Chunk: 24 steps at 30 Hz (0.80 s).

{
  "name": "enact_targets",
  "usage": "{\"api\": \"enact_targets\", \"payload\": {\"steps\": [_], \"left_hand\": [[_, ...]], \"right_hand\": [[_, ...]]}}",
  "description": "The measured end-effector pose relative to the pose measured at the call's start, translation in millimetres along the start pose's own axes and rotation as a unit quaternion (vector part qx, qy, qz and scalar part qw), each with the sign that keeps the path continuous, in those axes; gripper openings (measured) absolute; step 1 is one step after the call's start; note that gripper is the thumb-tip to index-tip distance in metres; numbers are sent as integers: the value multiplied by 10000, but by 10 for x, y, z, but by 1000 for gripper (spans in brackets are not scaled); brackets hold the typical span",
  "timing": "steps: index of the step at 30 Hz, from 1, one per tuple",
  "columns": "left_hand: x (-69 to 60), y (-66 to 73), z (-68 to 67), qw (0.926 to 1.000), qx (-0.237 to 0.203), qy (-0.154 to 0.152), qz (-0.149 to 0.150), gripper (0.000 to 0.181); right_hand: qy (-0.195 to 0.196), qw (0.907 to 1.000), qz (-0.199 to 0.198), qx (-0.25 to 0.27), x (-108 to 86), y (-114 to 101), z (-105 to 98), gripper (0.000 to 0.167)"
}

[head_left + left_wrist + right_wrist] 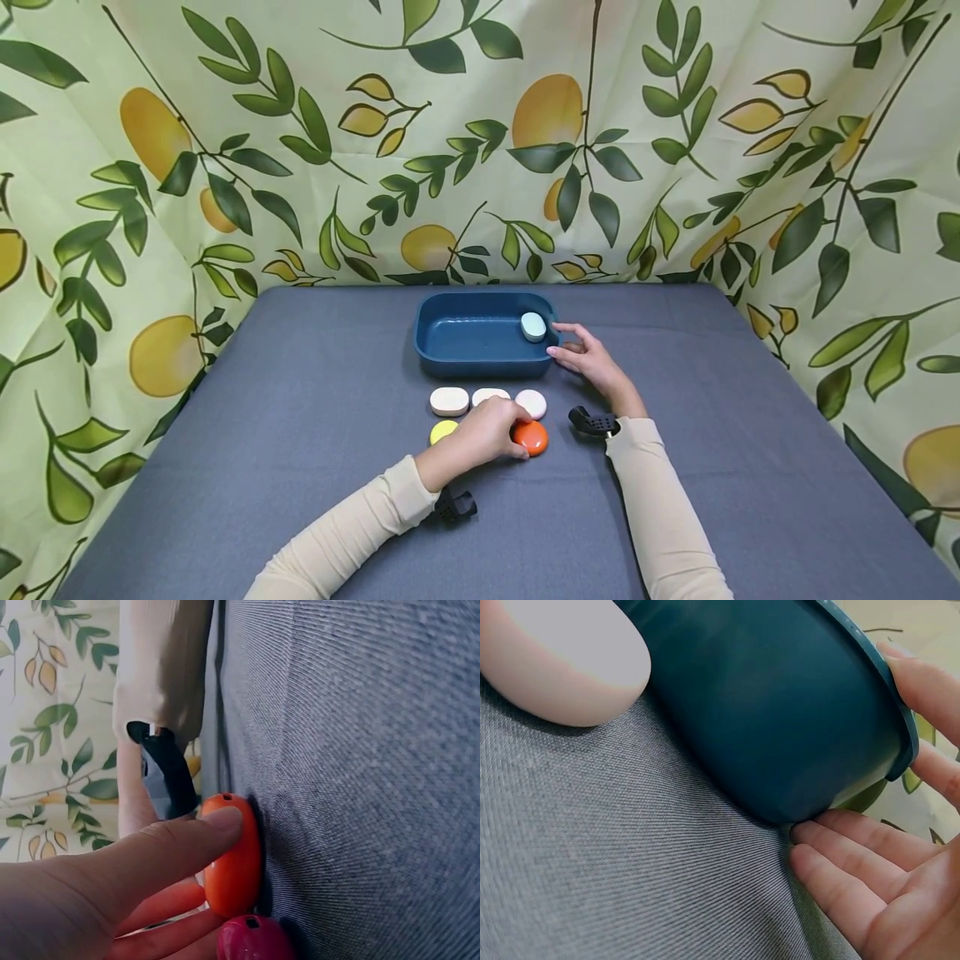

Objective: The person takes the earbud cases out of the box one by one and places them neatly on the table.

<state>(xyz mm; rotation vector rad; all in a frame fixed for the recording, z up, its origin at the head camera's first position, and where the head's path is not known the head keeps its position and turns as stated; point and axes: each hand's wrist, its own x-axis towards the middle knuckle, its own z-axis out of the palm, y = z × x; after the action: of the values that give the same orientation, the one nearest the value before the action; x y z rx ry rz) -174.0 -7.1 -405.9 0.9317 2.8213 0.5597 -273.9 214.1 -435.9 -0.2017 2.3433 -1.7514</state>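
My left hand [486,432] pinches a glossy orange rounded disc [531,438] between thumb and fingers, low on the grey cloth. A small dark slot shows on the disc's edge in the left wrist view. Right beside it lies a similar magenta piece [255,939], hidden behind the hand in the head view. My right hand [588,360] rests at the right end of a dark blue bin [483,368], fingers spread and mostly straight, with fingertips at its rim and lower wall. Inside the bin, near that end, is a pale mint rounded piece [533,327].
Between bin and left hand lie a white oval piece [449,402], a second white oval [490,394] partly covered by the hand, and a round pinkish-white one [531,404]. A yellow piece [443,431] shows beside the left wrist. Leaf-patterned cloth [480,167] hangs around the table.
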Motion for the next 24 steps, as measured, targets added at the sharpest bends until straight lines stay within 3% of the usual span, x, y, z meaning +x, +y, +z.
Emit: {"api": "enact_targets", "payload": {"steps": [8,12,20,24], "left_hand": [[8,27,-61,9998,84,-128,-107,39],[31,37,-185,9995,-210,-112,-205,40],[125,-32,-487,9911,-1265,417,-60,37],[211,-61,-553,9867,-1467,698,57,35]], "right_hand": [[11,10000,8,12,11,19,-7,61],[-14,10000,-14,8,9,18,-8,60],[2,10000,-56,2,19,34,2,60],[3,10000,-42,29,12,29,9,60]]}}
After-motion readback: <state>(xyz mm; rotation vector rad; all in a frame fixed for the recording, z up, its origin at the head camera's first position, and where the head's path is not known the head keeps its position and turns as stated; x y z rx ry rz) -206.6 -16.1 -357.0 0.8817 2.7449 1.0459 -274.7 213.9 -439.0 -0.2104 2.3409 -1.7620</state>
